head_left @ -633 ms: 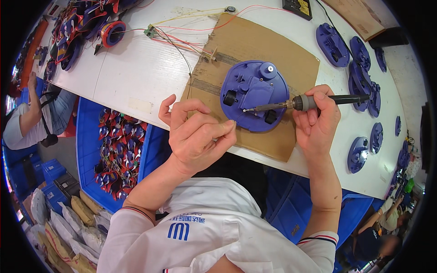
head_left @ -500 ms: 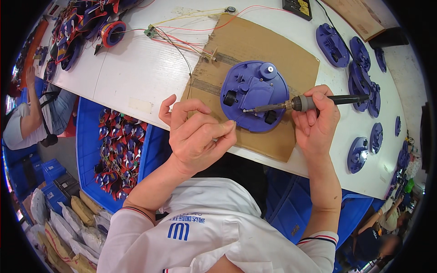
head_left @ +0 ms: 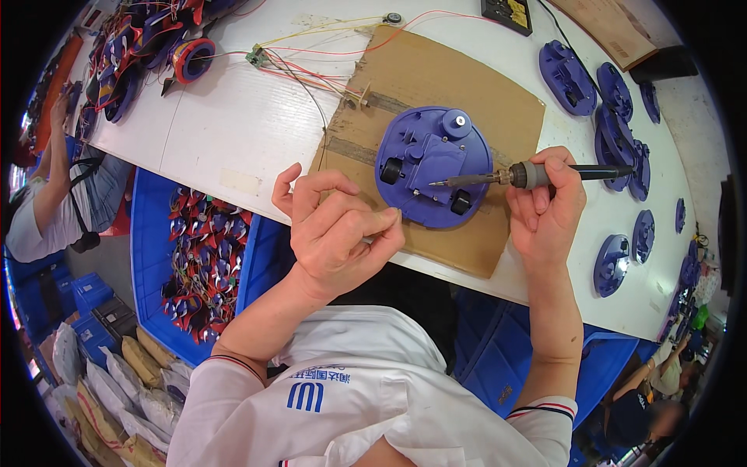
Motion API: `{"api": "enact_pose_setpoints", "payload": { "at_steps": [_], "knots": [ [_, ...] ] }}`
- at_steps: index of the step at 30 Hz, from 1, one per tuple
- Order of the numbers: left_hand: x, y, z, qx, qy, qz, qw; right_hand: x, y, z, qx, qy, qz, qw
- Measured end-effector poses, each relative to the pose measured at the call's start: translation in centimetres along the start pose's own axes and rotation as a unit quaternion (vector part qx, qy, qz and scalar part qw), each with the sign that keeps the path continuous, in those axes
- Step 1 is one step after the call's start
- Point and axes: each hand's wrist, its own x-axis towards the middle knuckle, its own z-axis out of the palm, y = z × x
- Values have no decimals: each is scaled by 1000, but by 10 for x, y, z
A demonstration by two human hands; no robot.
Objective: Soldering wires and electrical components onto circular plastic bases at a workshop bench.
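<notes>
A purple oval plastic base (head_left: 433,159) with two black wheels, a raised cylinder and small screws lies on a brown cardboard sheet (head_left: 506,109). My right hand (head_left: 545,202) grips a soldering iron (head_left: 521,176), whose tip hovers over the base's lower middle, close to a small metal point. At the base's lower-left edge, my left hand (head_left: 338,233) is closed in a pinch on what looks like a fine wire, too small to make out clearly.
Wired circuit boards (head_left: 257,54) lie at upper left beside a pile of red-and-purple parts (head_left: 140,47). More purple bases (head_left: 568,78) stand at right, near a black iron stand (head_left: 506,14). A blue crate (head_left: 144,257) holds similar parts. Co-workers (head_left: 54,194) (head_left: 638,420) are at both sides.
The soldering iron's tip has moved slightly right and up. My right hand has shifted a little right. The left-side co-worker's hand and arm have moved.
</notes>
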Motion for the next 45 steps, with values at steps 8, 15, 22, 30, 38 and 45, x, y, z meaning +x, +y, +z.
{"api": "enact_pose_setpoints", "payload": {
  "at_steps": [8, 15, 22, 30, 38, 45],
  "knots": [
    [14, 10, -14, 22, -58, -13, 998, 4, -9, -5, 19, 4, -5, 1000],
    [131, -15, 12, -72, -42, 62, 995, 12, -24, -24, 74, 14, -30, 997],
    [201, -79, 177, 135, -290, -66, 945, 18, -29, -31, 74, 24, -51, 996],
    [183, -47, 119, 5, -292, -42, 955, 20, -21, -33, 76, 51, -25, 996],
    [97, 17, 16, -239, -162, -224, 931, 18, -13, -24, 43, 75, -6, 996],
    [58, 11, 8, -193, -112, -180, 958, 20, -5, -21, 21, 74, -1, 997]
  ]
}}
